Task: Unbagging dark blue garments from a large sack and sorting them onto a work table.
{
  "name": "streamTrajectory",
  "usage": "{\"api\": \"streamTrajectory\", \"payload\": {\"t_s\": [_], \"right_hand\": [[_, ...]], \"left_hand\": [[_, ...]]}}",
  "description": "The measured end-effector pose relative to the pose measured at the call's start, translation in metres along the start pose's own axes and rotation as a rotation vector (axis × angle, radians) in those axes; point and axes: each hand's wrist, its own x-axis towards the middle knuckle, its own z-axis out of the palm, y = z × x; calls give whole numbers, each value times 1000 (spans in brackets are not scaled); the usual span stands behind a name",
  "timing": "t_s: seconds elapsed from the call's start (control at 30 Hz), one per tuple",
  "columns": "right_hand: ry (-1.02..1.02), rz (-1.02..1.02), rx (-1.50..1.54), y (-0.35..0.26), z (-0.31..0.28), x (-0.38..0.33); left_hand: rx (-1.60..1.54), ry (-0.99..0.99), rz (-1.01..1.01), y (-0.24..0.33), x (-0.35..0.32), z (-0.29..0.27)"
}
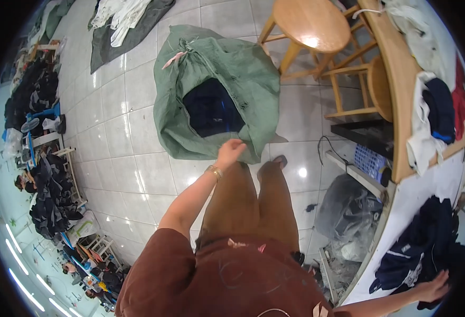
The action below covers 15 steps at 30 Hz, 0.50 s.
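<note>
The person's left hand was closed on the near rim of a big green sack, fingers curled down against its fabric. The sack sat on the tiled floor just ahead of that hand, its mouth gaping, and right beyond the fingers I could see dark blue cloth lying inside. A pink tie hung from the far side of the sack, farther out from the same hand.

The right hand was well apart, out to the side, over a heap of dark garments on a white tabletop; its fingers looked extended, but I couldn't tell whether they gripped any cloth. Ahead and to the left of that hand, a clear plastic bag slumped low beside the tabletop. Beyond the left hand, off to its right, stood a round wooden stool.
</note>
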Motion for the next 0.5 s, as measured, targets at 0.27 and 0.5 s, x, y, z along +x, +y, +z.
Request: {"api": "streamTrajectory", "payload": {"t_s": [0.27, 0.5], "right_hand": [[-1239, 588, 275, -140, 209, -357], [-1657, 787, 105, -160, 192, -472]], "left_hand": [[260, 444, -68, -141, 174, -50], [389, 447, -417, -171, 273, -82]]}}
